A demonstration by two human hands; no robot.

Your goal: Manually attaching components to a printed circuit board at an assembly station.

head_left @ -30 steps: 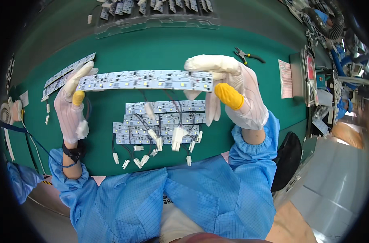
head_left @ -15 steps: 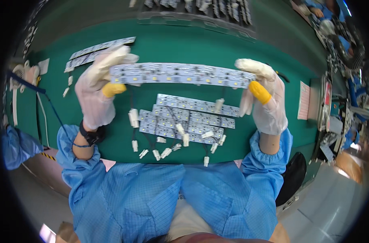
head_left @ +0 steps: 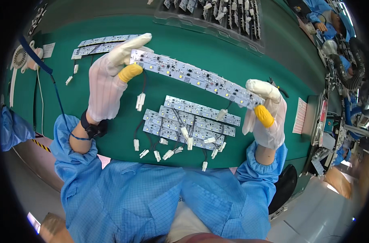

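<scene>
Between my two gloved hands I hold up a long white LED circuit board strip [head_left: 192, 77], its component side in view. My left hand [head_left: 113, 77] pinches the left end, a yellow cover on the thumb. The opposite end is gripped by my right hand [head_left: 267, 109], its thumb likewise in yellow. Short wires with white connectors [head_left: 140, 101] dangle from the held strip. Below it, several similar strips [head_left: 188, 123] lie overlapping on the green mat [head_left: 123, 139], their wires and plugs spread toward me. Two more strips [head_left: 95, 49] lie beyond my left hand.
A clear plastic tray [head_left: 209, 25] filled with upright strips stands at the far edge. To the left are a small fan [head_left: 20, 56] and a blue cord [head_left: 57, 93] reaching my wrist. Dark-handled pliers [head_left: 282, 90] lie beyond my right hand; a printed sheet [head_left: 300, 115] is farther right.
The held strip has tilted, its left end rising and its right end dropping. Both hands have shifted with it, and the whole view has turned slightly.
</scene>
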